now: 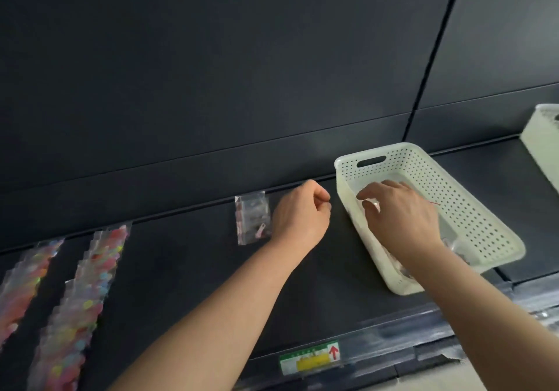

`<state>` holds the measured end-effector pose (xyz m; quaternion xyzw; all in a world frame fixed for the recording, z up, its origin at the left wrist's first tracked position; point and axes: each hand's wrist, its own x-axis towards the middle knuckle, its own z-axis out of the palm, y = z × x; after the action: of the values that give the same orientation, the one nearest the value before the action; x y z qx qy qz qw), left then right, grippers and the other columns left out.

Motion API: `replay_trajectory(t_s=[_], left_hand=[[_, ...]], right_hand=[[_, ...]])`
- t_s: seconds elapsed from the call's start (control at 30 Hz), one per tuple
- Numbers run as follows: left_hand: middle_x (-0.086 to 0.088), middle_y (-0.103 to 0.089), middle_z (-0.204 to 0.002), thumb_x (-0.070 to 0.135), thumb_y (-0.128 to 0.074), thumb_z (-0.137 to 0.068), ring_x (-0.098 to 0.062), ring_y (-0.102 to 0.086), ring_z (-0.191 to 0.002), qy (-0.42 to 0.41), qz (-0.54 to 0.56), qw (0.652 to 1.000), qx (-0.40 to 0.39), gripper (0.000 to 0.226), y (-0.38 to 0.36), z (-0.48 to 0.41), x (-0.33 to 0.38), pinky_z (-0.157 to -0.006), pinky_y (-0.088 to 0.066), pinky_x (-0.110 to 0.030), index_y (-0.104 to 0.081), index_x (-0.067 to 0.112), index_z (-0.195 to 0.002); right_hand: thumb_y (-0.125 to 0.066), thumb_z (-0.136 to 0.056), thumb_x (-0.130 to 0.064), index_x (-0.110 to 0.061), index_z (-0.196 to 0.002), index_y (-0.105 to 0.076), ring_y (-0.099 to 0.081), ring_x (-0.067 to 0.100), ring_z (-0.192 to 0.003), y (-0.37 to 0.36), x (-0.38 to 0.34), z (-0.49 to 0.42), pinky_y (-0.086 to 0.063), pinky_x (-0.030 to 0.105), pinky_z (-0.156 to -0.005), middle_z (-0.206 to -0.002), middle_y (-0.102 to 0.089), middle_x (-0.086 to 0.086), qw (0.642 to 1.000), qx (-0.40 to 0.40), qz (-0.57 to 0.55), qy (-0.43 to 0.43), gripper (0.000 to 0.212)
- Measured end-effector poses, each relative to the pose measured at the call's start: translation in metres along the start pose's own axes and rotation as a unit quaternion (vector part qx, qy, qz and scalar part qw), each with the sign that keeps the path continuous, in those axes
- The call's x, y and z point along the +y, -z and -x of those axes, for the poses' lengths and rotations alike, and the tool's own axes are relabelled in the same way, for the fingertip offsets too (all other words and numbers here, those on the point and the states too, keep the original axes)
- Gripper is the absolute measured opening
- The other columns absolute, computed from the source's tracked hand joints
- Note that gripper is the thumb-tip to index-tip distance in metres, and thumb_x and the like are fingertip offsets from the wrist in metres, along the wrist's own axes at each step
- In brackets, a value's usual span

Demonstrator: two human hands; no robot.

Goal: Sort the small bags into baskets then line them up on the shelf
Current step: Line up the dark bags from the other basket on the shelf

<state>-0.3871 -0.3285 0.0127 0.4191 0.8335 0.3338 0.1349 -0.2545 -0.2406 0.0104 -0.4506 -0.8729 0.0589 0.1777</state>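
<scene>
Label (310,357) on shelf (181,269) edge, bottom centre. Left hand (302,212) curled, nothing seen in it, beside bag stack (252,218) mid-frame, probably a new row. Right hand (399,212) dips into basket (472,209) centre right, likely for another bag; can't tell its grip. Bag rows (81,293) lower left.

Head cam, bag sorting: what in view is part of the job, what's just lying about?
Job: white perforated basket, right hand inside it; small clear bags beside the left hand; rows of colourful bags at left; second white basket at right edge; dark shelf.
Lying about: shelf-edge label with red arrow; dark back panel.
</scene>
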Motion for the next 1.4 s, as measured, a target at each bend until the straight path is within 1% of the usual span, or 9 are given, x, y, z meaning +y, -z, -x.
replay_trajectory(t_s=[0.13,0.3,0.53,0.63,0.77,0.93,1.1,1.27,1.4], left_hand=[[0.014,-0.064,-0.099,0.022,-0.061,-0.091,-0.012,-0.058,-0.097,-0.113,-0.063,0.99,-0.051,0.013,-0.023,-0.003,0.04,-0.081,-0.05,-0.033,-0.065,0.028,-0.102],[0.009,-0.064,-0.114,0.022,-0.06,-0.095,-0.017,-0.051,-0.11,-0.227,-0.211,0.944,-0.116,0.02,-0.048,-0.008,0.07,-0.088,-0.046,-0.035,-0.066,0.033,-0.111],[-0.001,-0.055,-0.125,0.018,-0.054,-0.097,-0.024,-0.043,-0.118,-0.244,-0.316,0.897,-0.191,0.036,-0.071,-0.012,0.083,-0.095,-0.039,-0.041,-0.055,0.026,-0.132],[-0.001,-0.055,-0.123,0.029,-0.058,-0.096,-0.024,-0.042,-0.118,-0.226,-0.33,0.894,-0.202,0.027,-0.072,-0.013,0.085,-0.096,-0.038,-0.041,-0.06,0.025,-0.123],[0.002,-0.063,-0.112,0.024,-0.054,-0.098,-0.022,-0.054,-0.107,-0.18,-0.234,0.936,-0.194,0.012,-0.066,-0.012,0.087,-0.091,-0.045,-0.039,-0.064,0.024,-0.105],[0.011,-0.07,-0.087,0.021,-0.058,-0.093,-0.011,-0.064,-0.085,-0.128,-0.033,0.985,-0.113,0.009,-0.049,-0.014,0.081,-0.08,-0.054,-0.037,-0.063,0.025,-0.087],[0.004,-0.071,-0.086,0.021,-0.065,-0.091,-0.013,-0.068,-0.085,-0.043,0.152,0.985,-0.07,0.008,-0.026,-0.011,0.059,-0.082,-0.056,-0.036,-0.059,0.026,-0.089],[0.001,-0.069,-0.082,0.018,-0.066,-0.093,-0.009,-0.064,-0.075,0.077,0.286,0.953,-0.066,0.006,0.002,0.003,0.028,-0.075,-0.053,-0.027,-0.062,0.016,-0.089],[0.005,-0.069,-0.076,0.02,-0.062,-0.094,-0.01,-0.062,-0.072,0.081,0.22,0.972,0.03,0.013,0.024,0.011,-0.004,-0.071,-0.053,-0.03,-0.063,0.02,-0.081]], right_hand=[[-0.049,-0.092,-0.011,-0.033,-0.108,-0.065,-0.059,0.015,-0.097,0.011,0.052,0.002,-0.048,0.029,-0.063,-0.108,-0.065,-0.01,0.999,-0.008,0.015,-0.044,0.032],[-0.046,-0.09,-0.006,-0.036,-0.112,-0.064,-0.059,0.016,-0.099,0.02,0.088,0.008,-0.043,0.029,-0.061,-0.115,-0.062,-0.012,0.995,-0.032,0.011,-0.097,0.041],[-0.04,-0.093,-0.011,-0.04,-0.109,-0.063,-0.06,0.013,-0.097,0.011,0.099,0.011,-0.044,0.027,-0.061,-0.115,-0.061,-0.018,0.989,-0.011,-0.06,-0.136,0.041],[-0.039,-0.094,-0.017,-0.043,-0.106,-0.063,-0.06,0.012,-0.095,0.006,0.104,0.011,-0.05,0.029,-0.064,-0.111,-0.063,-0.02,0.987,-0.002,-0.071,-0.146,0.037],[-0.04,-0.098,-0.025,-0.038,-0.107,-0.064,-0.061,0.012,-0.092,0.012,0.102,0.011,-0.047,0.027,-0.063,-0.104,-0.066,-0.017,0.986,-0.006,-0.102,-0.132,0.029],[-0.052,-0.095,-0.038,-0.026,-0.11,-0.065,-0.063,0.005,-0.084,0.019,0.088,0.008,-0.048,0.022,-0.073,-0.095,-0.068,-0.014,0.964,-0.038,-0.262,-0.042,0.022],[-0.064,-0.089,-0.026,-0.023,-0.086,-0.068,-0.066,0.001,-0.065,0.017,0.058,-0.001,-0.057,0.026,-0.069,-0.074,-0.071,-0.011,0.937,-0.057,-0.342,-0.044,0.006],[-0.058,-0.093,-0.011,-0.012,-0.082,-0.063,-0.068,0.013,-0.067,0.017,0.011,-0.007,-0.055,0.025,-0.065,-0.077,-0.071,0.004,0.832,-0.087,-0.535,-0.122,0.012],[-0.058,-0.093,-0.011,-0.014,-0.091,-0.061,-0.069,0.016,-0.079,0.003,-0.027,-0.004,-0.058,0.03,-0.073,-0.087,-0.069,0.006,0.821,-0.186,-0.532,-0.092,0.005]])
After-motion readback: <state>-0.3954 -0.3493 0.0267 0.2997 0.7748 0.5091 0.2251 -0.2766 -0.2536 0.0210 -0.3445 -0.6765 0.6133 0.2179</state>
